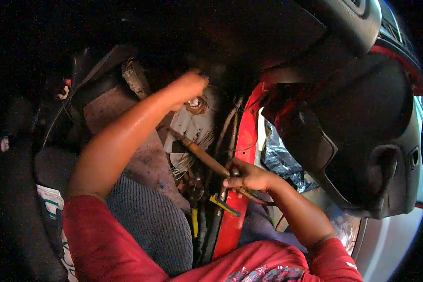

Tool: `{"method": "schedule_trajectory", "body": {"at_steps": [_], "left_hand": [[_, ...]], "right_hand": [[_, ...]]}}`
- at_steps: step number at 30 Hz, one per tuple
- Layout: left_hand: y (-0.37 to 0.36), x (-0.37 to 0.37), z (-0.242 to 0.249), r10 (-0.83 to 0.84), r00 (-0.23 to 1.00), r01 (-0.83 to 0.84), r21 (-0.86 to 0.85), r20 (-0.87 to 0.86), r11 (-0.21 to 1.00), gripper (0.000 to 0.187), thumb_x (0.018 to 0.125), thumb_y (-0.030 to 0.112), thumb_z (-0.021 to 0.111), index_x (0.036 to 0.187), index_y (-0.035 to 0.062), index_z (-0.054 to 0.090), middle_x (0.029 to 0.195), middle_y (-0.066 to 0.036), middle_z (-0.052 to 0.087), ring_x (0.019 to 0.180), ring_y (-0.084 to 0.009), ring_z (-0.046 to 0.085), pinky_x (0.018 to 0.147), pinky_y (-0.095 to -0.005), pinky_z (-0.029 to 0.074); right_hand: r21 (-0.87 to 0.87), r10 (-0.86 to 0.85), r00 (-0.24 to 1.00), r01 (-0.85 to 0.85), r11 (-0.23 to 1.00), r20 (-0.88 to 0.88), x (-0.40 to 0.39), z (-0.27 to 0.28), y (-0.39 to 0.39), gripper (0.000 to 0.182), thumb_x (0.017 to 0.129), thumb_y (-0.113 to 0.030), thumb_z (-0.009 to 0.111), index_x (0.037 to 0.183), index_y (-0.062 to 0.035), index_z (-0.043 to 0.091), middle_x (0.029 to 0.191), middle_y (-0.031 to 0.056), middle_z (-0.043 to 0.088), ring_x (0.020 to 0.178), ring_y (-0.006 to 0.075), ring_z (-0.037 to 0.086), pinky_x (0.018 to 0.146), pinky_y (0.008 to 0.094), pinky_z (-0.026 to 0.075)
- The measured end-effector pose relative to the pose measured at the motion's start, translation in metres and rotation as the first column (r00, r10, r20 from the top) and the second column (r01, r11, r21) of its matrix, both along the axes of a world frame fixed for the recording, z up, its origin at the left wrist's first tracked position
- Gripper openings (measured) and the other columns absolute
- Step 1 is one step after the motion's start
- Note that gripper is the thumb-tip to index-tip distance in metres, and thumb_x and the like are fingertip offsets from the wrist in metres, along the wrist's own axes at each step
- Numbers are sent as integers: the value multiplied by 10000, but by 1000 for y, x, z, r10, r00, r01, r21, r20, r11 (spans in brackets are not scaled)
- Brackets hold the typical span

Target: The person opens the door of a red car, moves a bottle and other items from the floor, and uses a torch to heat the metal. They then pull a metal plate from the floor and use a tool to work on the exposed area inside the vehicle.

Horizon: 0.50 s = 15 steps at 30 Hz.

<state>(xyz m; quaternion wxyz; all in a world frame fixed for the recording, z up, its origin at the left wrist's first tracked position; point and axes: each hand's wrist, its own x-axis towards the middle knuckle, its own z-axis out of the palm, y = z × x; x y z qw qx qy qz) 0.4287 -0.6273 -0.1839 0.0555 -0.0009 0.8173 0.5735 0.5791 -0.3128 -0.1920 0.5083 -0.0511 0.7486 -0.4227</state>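
My left hand (191,89) reaches into the dark footwell with its fingers curled; what they hold is hidden, with a small blue spot beside them. Just below it is a round brown-rimmed spot (196,105) on a pale floor panel (207,121). My right hand (251,176) is wrapped round a long tool (206,158) with a brownish handle, above the red door sill (247,136). The tool's thin tip points up and left, below my left hand. Loose pale wire strands (185,167) lie beside the tool.
A yellow-and-black tool (225,206) lies across the sill, with a yellow handle (195,222) left of it. The grey seat (145,221) is at lower left. The open car door (357,136) stands at right, near black plastic sheeting (279,152).
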Motion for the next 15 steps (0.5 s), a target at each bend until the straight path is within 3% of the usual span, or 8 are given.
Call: {"method": "schedule_trajectory", "body": {"at_steps": [1, 6, 8, 10, 12, 13, 14, 15], "left_hand": [[-2, 0, 2, 45, 999, -43, 79, -20, 996, 456, 1102, 449, 586, 979, 29, 715, 852, -74, 640, 786, -226, 531, 721, -444, 443], [-4, -3, -1, 239, 969, -224, 180, -69, 958, 384, 1102, 394, 599, 1086, 27, 712, 920, -89, 672, 817, -232, 578, 756, -439, 475], [-3, -5, -5, 257, 961, -223, 266, -100, 938, 370, 1095, 385, 604, 1116, 29, 702, 938, -91, 675, 825, -233, 580, 758, -440, 473], [0, -10, -9, 279, 951, -219, 346, -134, 912, 359, 1087, 375, 610, 1147, 30, 693, 956, -93, 677, 833, -233, 582, 759, -442, 470], [0, -16, -15, 364, 906, -309, 252, -215, 917, 327, 1081, 355, 610, 1144, 43, 687, 939, -85, 667, 824, -230, 568, 742, -424, 459], [0, -14, -14, 390, 888, -341, 221, -242, 914, 317, 1079, 348, 610, 1143, 47, 685, 934, -82, 664, 821, -229, 564, 736, -419, 456], [-3, -11, -13, 326, 933, -298, 187, -149, 936, 369, 1086, 320, 587, 1293, 24, 662, 1013, -106, 683, 904, -236, 611, 811, -416, 492], [-4, -8, -11, 285, 953, -264, 171, -107, 949, 412, 1089, 306, 575, 1368, 12, 650, 1052, -118, 693, 946, -239, 634, 849, -415, 510]], "right_hand": [[-12, -55, 994, 56, 998, 95, -1, 8, -2, 641, 938, -307, 897, 1404, -44, 545, 992, 49, 678, 802, 155, 681, 601, 309, 568], [-31, -45, 993, 48, 998, 105, 21, 4, 30, 784, 868, -320, 914, 1485, -29, 527, 1034, 58, 679, 802, 160, 685, 669, 340, 592], [-231, -273, 928, 332, 915, 252, 44, 16, 38, 834, 881, -272, 893, 1557, -41, 464, 1057, 85, 680, 833, 194, 717, 708, 365, 610], [-305, -308, 858, 448, 840, 411, 66, 55, 34, 976, 854, -217, 887, 1628, -63, 313, 1148, 224, 729, 757, 259, 741, 655, 378, 627], [-339, -222, 931, 316, 886, 288, 70, 62, 65, 852, 930, -207, 852, 1596, -60, 339, 1256, 227, 735, 772, 211, 729, 646, 326, 626], [-359, -234, 943, 310, 881, 238, 72, 70, 68, 687, 956, -155, 827, 1497, -67, 413, 1173, 183, 748, 765, 185, 719, 612, 310, 612], [-361, -236, 943, 310, 879, 236, 77, 75, 65, 687, 956, -155, 827, 1497, -67, 413, 1173, 183, 748, 765, 185, 719, 612, 310, 612], [-235, -286, 958, 283, 930, 23, 82, 80, 59, 684, 943, -95, 825, 1486, -57, 411, 1108, 164, 731, 736, 174, 708, 591, 310, 602]]}}
